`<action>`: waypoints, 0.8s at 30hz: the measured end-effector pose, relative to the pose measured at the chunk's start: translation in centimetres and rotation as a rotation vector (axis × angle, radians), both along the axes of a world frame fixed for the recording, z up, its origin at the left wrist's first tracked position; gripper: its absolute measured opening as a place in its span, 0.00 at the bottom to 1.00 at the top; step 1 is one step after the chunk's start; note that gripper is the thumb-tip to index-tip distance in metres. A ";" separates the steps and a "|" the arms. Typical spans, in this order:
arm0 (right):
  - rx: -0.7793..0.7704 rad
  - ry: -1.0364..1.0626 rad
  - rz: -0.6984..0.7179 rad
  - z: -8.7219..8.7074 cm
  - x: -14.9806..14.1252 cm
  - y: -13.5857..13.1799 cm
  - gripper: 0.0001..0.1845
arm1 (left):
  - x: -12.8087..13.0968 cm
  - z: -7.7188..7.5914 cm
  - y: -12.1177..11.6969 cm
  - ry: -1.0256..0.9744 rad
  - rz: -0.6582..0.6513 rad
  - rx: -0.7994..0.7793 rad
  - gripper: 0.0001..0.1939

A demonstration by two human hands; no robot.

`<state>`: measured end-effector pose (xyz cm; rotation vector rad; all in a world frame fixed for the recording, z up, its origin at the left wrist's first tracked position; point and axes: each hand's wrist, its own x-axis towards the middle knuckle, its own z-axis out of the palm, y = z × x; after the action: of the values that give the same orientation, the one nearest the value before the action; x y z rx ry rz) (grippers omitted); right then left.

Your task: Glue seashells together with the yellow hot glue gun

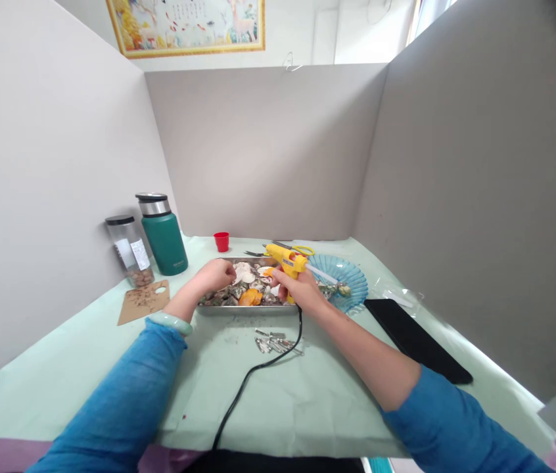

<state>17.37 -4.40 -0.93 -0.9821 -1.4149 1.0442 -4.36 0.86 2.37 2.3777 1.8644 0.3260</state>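
My right hand (302, 290) is wrapped round the grip of a yellow hot glue gun (285, 258), with a white glue stick (321, 274) poking out of its back end. The gun is over the right part of a metal tray (243, 311) full of seashells (244, 272). One orange shell (250, 297) lies near the tray's front. Over the tray's left side, my left hand (215, 274) has its fingers curled together; anything between them is hidden. A black cord (258, 366) runs from the gun toward me.
Small metal clips (278, 343) lie before the tray. Right stand a blue glass plate (351, 272) and a black flat slab (416, 341). Left are a green bottle (164, 243), a clear jar (133, 253) and a brown board (144, 302). Behind are a red cup (221, 242) and yellow-handled scissors (302, 250).
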 end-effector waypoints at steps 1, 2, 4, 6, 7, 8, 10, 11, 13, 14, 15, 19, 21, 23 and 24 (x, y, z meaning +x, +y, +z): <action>0.002 0.000 0.001 0.0 0.0 0.0 0.11 | -0.1 0.1 -0.1 -0.024 0.002 -0.028 0.10; 0.003 0.002 0.004 0.0 0.0 0.0 0.11 | -0.1 0.2 -0.1 -0.052 0.006 -0.061 0.11; -0.002 0.010 0.009 0.0 0.0 0.1 0.10 | -0.3 0.2 -0.1 -0.114 0.023 -0.120 0.11; -0.009 0.021 0.014 -0.1 0.0 0.1 0.10 | -0.5 0.2 0.0 -0.181 0.044 -0.163 0.11; -0.012 0.025 0.014 -0.1 0.0 0.1 0.10 | -0.6 0.2 0.0 -0.222 0.050 -0.185 0.11; -0.016 0.027 0.014 -0.1 0.0 0.1 0.10 | -0.6 0.2 0.1 -0.270 0.051 -0.210 0.11; -0.019 0.027 0.013 -0.1 0.0 0.1 0.10 | -0.7 0.2 0.1 -0.367 0.044 -0.257 0.11; -0.017 0.027 0.013 -0.1 0.0 0.1 0.10 | -0.7 0.2 0.0 -0.403 0.040 -0.271 0.11; -0.011 0.025 0.015 -0.1 0.0 0.0 0.10 | -0.7 0.1 0.0 -0.428 0.039 -0.277 0.10; -0.011 0.022 0.014 -0.1 0.0 0.0 0.10 | -0.7 0.0 0.0 -0.415 0.042 -0.271 0.10; -0.012 0.017 0.012 -0.1 0.0 0.0 0.10 | -0.6 -0.1 0.0 -0.390 0.046 -0.263 0.10; -0.003 0.000 0.006 0.0 0.0 0.0 0.11 | -0.4 -0.3 -0.1 -0.327 0.041 -0.255 0.12; 0.003 0.002 0.011 0.0 0.0 0.0 0.11 | -0.2 -0.2 -0.2 -0.362 0.038 -0.277 0.14; -0.002 0.006 0.013 -0.1 0.0 0.0 0.11 | 0.1 -0.1 -0.4 -0.394 0.046 -0.296 0.15; -0.007 0.009 0.013 -0.1 0.0 0.0 0.11 | 0.2 -0.1 -0.5 -0.402 0.051 -0.304 0.15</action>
<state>17.40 -4.40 -1.00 -0.9731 -1.4124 1.0620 -4.16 0.33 2.30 1.9033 1.6538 0.4494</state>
